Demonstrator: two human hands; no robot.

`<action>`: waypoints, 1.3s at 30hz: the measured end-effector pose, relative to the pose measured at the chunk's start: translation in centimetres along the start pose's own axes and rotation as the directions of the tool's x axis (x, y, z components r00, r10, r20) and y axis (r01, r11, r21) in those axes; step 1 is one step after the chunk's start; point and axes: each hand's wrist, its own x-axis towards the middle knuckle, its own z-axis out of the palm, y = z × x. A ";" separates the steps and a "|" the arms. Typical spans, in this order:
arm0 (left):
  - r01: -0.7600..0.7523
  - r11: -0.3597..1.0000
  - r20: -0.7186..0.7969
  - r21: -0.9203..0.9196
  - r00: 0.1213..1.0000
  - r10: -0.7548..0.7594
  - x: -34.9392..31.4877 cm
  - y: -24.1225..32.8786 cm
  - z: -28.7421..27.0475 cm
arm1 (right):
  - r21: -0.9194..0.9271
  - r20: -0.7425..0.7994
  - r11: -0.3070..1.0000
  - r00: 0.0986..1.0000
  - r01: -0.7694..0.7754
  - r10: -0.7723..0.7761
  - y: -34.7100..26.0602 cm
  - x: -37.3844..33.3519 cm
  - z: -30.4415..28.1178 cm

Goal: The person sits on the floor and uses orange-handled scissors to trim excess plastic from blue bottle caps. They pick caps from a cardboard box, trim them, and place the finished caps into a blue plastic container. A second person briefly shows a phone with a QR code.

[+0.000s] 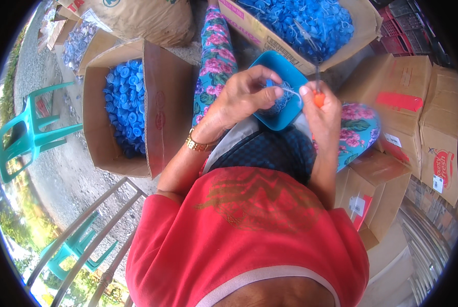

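My left hand [247, 94] pinches a small blue plastic piece [270, 83] between thumb and fingers. From it a thin pale strand [290, 91] runs across to the thumb of my right hand [323, 110]. That hand is closed round an orange-handled tool [319, 99] with a narrow dark shaft pointing away from me; its tip is too blurred to make out. Under both hands a teal plastic basin [276, 124] rests on my lap, with thin pale-blue trimmings [282, 105] inside.
At the left an open carton [160, 107] contains many blue plastic pieces [126, 102]. Another carton [270, 41] at the far right is heaped with blue stringy pieces [290, 20]. A sack [147, 20], green chairs [32, 128], stacked boxes [392, 82] and a metal railing [85, 230] surround me.
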 end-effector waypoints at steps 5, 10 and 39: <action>-0.047 0.981 -0.077 -0.187 0.996 0.033 0.2 0.1 0.4 | 0.561 0.293 0.792 0.952 -0.243 0.084 -0.4 -2.3 -0.7; -0.144 0.988 -0.053 -0.049 0.988 0.142 0.3 0.2 0.7 | 0.609 0.503 0.641 0.852 -0.467 0.142 -0.4 -3.1 0.2; 0.046 0.994 -0.023 0.095 0.999 -0.044 -0.5 0.8 1.9 | -0.698 0.150 0.568 0.864 0.436 -0.480 -0.8 -2.4 1.8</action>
